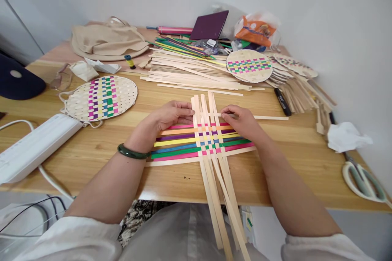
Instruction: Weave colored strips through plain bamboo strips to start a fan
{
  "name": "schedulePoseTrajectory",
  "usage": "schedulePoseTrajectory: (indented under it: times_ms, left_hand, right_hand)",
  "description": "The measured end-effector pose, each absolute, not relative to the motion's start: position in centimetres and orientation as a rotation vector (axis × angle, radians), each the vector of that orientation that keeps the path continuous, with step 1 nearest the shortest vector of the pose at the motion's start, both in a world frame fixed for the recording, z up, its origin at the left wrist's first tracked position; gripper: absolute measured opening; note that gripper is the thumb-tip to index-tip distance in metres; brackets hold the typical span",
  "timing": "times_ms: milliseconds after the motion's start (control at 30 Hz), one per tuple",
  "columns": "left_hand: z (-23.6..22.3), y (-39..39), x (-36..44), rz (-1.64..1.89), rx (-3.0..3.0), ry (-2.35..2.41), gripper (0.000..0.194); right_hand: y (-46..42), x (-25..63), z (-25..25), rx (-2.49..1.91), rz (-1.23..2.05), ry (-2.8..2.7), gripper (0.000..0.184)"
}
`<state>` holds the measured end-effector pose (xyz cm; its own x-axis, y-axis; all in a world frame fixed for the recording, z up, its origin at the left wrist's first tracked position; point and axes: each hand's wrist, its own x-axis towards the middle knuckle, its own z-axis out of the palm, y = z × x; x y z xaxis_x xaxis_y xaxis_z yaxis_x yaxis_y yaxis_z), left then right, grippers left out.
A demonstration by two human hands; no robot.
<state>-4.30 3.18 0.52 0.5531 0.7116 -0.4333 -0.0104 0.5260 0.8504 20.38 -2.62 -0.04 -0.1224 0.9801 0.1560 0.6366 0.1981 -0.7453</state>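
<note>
A half-woven mat [204, 140] of coloured horizontal strips and plain bamboo vertical strips lies at the table's front edge. My left hand [171, 115] rests on its upper left, fingers curled onto the top of the vertical strips. At the upper right, my right hand [241, 119] pinches a plain bamboo strip [269, 118] that lies across the verticals and sticks out to the right. A green bangle [132, 153] circles my left wrist. The vertical strips hang over the table edge toward my lap.
An oval woven mat [101, 98] lies at left and a round one [249, 65] at the back right. Loose strips [190, 69] are piled behind. Also here: a black marker [282, 101], scissors [363, 179], crumpled tissue [346, 136], a white device [33, 147] and a beige bag [107, 38].
</note>
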Motion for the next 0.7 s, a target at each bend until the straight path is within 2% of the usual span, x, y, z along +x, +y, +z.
schedulePoseTrajectory:
  times_ms: [233,433,700]
  left_hand:
    - [0.1,2.9,-4.1,0.458,0.974,0.794,0.02]
    - [0.3,2.9,-4.0,0.447,0.967,0.833,0.01]
    - [0.8,2.8,-3.8,0.482,0.965,0.915,0.01]
  right_hand:
    - [-2.5,20.3,0.0,-1.499,0.729,-1.848,0.018]
    - [-2.7,21.4,0.9,-1.485,0.714,-1.922,0.019]
    - [-2.8,21.2,1.4,-1.538,0.666,-1.983,0.019]
